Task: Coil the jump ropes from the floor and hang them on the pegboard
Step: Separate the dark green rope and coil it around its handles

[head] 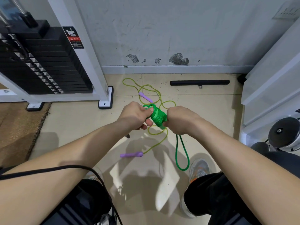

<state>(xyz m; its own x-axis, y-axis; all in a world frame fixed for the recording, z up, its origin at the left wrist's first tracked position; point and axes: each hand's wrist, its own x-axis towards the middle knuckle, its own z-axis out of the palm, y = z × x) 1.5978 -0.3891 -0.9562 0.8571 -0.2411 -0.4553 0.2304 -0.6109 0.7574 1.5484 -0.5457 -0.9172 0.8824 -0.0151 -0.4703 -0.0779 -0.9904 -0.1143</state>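
Jump ropes number 2 here, and we take them from the widest spread down to the tightest knot. On the tiled floor ahead of us lies the yellow-green rope, sprawled loose between the weight-stack frame on our left and the white cabinet on our right. Its 2 purple handles sit well apart: the far handle lies beyond our hands near the wall, the near handle below our left hand, closer to our feet. No pegboard shows in this view.

Smaller and nearer, the green rope is up off the floor, bunched into a tight coil between our hands at about the middle of the view. Its long axis runs on a slant, from upper left by the left hand down to lower right by the right hand. Both hands are closed on it, the left pinching the upper end with the thumb on the windings, the right wrapped round the lower end. Each hand touches the coil, so neither is nearer.

Smallest of all, 1 slack loop of green cord hangs from under the right hand, down toward the shoe. We judge that tail is what remains to wind, and the right hand is placed to feed it.
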